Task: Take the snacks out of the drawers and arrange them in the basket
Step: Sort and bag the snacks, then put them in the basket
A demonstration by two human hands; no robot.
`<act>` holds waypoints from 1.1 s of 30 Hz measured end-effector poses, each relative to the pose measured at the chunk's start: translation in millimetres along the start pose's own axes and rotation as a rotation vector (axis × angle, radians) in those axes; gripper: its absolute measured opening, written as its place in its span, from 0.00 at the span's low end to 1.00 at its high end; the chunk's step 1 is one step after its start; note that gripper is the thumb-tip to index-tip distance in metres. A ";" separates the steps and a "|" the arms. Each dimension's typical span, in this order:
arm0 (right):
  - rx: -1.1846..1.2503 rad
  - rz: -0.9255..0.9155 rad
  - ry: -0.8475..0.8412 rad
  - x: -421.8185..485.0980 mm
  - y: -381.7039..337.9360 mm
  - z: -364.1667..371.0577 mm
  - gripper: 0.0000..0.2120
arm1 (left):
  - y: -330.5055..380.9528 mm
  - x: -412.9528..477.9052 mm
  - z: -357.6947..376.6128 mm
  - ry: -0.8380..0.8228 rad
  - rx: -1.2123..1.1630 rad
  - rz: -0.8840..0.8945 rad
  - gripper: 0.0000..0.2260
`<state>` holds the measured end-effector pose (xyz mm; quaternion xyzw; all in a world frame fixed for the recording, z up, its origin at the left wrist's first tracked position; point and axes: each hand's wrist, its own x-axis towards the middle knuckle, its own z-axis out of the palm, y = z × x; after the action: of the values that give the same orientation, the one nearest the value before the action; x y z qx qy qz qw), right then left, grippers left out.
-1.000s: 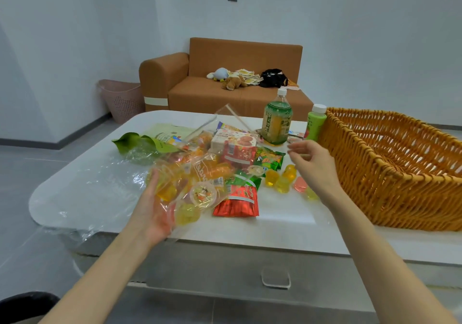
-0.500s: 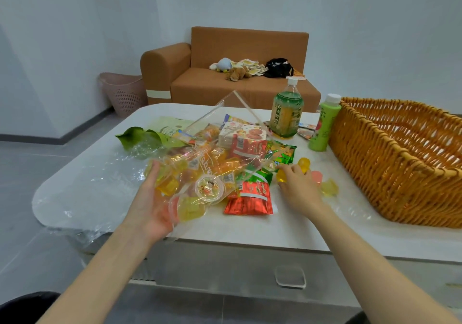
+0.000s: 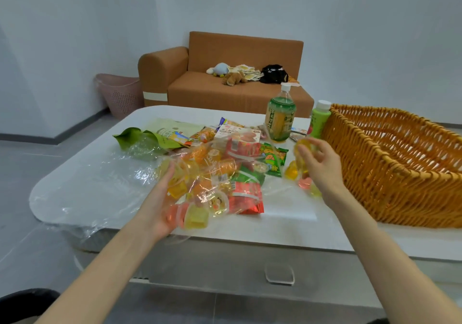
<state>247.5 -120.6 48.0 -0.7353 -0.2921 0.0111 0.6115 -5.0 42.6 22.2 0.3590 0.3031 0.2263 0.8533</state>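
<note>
A heap of snacks lies on the white table (image 3: 82,188): a clear plastic bag of jelly cups (image 3: 200,186), red packets (image 3: 246,196), green packets (image 3: 273,157) and a white biscuit box (image 3: 237,133). My left hand (image 3: 160,203) holds the near end of the clear bag, palm up. My right hand (image 3: 318,165) is raised just left of the wicker basket (image 3: 390,173) and pinches a yellow jelly cup (image 3: 303,146). More loose jelly cups (image 3: 292,172) lie on the table under that hand. The basket looks empty in the part I see.
A green tea bottle (image 3: 281,117) and a lime-green bottle (image 3: 320,121) stand behind the heap, next to the basket. A shut drawer front with a handle (image 3: 279,273) is below the table edge. An orange sofa (image 3: 225,78) and a pink bin (image 3: 120,94) stand beyond.
My right hand went down to the loose jelly cups, picked one up and has risen with it towards the basket. My left hand stays on the clear bag.
</note>
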 end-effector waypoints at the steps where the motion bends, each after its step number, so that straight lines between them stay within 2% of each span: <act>1: 0.106 0.000 -0.006 -4.0 -18.7 -6.5 0.12 | -1.7 2.6 -2.4 0.007 0.021 0.012 0.21; 3: 0.229 0.001 -0.105 -14.1 -48.1 -20.6 0.14 | -6.3 4.0 -3.1 0.008 0.068 0.017 0.21; 5: 0.241 -0.016 -0.311 -24.6 -66.4 -35.5 0.15 | -10.8 3.4 -2.7 0.020 0.098 0.018 0.21; 7: 0.131 -0.033 -0.523 -29.7 -72.1 -45.6 0.16 | -15.1 1.2 -0.1 0.017 0.100 0.019 0.23; 9: -0.059 -0.056 -0.650 -31.0 -71.5 -48.3 0.16 | -18.6 -3.2 3.3 -0.011 0.113 0.021 0.23; 14: -0.509 -0.134 -0.652 -24.3 -58.0 -40.9 0.10 | -23.8 -9.1 11.2 -0.057 0.141 -0.026 0.25; 17: -0.606 -0.167 -0.666 -27.6 -54.7 -30.7 0.11 | -26.5 -7.8 14.6 -0.071 0.159 -0.057 0.24; 21: -0.326 -0.211 -0.718 -37.0 -58.0 -11.5 0.12 | -33.2 -2.7 18.8 -0.110 0.150 -0.072 0.26; 24: -0.028 -0.021 -0.754 -44.6 -63.4 2.9 0.12 | -38.6 -0.6 24.5 -0.178 0.154 -0.115 0.28; 29: 0.247 0.130 -0.909 -42.6 -75.6 7.2 0.18 | -43.0 -0.1 30.8 -0.177 0.065 -0.109 0.32; 31: 0.284 0.135 -0.889 -39.3 -79.6 4.4 0.18 | -44.8 1.4 31.8 -0.158 0.017 -0.084 0.31; 33: 0.168 0.029 -0.787 -37.1 -81.1 3.3 0.14 | -43.7 1.4 32.5 -0.127 -0.015 -0.061 0.30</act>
<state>181.7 -127.5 108.0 -0.6262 -0.4918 0.3244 0.5106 25.5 0.0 7.1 0.3566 0.2575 0.1791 0.8801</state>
